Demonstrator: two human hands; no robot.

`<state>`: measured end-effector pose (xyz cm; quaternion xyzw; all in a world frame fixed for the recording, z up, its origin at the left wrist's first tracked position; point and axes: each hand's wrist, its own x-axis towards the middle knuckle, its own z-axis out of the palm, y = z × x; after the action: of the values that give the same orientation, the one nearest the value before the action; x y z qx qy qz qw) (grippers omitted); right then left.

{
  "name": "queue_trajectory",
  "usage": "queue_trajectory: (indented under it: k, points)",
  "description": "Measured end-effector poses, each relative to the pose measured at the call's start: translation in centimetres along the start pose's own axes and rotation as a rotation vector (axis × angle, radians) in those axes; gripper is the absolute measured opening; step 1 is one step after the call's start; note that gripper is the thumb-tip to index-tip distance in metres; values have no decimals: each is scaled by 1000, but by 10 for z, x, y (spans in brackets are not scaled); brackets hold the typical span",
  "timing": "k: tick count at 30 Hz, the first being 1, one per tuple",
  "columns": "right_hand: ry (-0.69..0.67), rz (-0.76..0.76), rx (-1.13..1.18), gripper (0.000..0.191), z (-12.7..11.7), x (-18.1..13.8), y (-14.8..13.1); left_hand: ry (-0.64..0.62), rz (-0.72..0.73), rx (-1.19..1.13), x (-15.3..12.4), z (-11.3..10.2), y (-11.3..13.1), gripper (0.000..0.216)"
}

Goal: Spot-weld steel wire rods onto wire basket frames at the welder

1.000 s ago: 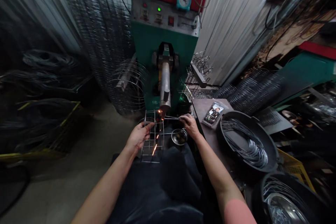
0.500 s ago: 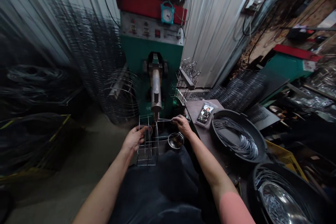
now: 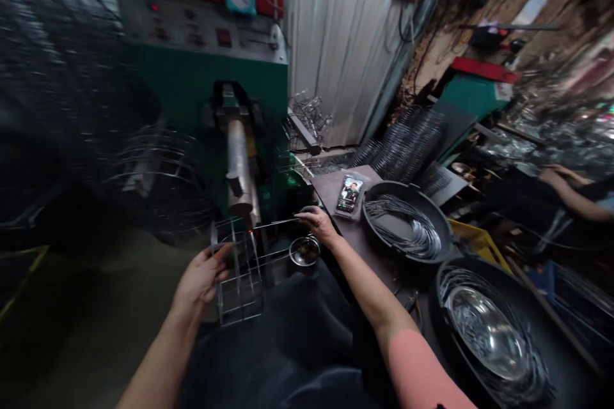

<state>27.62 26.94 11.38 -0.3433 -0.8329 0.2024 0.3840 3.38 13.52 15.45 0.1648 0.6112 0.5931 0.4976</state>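
A wire rack of thin metal rods stands low in front of me, its far end by the tip of the spot welder. My left hand grips the rack's left side, thumb and fingers closed on its wires. In my right hand is a thin metal wire, pinched at its right end. Its other end meets the rack's upper edge under the electrode, where a small orange glow shows. Just below my right hand sits a small metal bowl with dark contents I cannot make out.
On the right bench lie a phone, a black tray of wire rings and another black tray holding a steel bowl of small metal pieces. Wire grids stack at left. Another person's arm shows far right.
My view has turned to the right and come closer, so the welder and rack sit further left. Both hands keep their holds. An orange glow now shows at the wire's joint.
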Motion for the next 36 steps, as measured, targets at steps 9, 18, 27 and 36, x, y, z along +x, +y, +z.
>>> queue_trajectory:
  k: [9, 18, 27, 36]
  points:
    - [75, 221, -42, 18, -14, -84, 44, 3, 3, -69, -2, 3, -5, 38]
    - [108, 95, -64, 9, 0, -49, -19, 34, 166, -30, -6, 10, -11, 43]
    - [74, 15, -9, 10, 25, -4, -50, -15, 152, -128, -8, 7, -16, 42]
    - [20, -25, -25, 16, 26, 4, -49, -37, 115, -203, 3, -1, -18, 48]
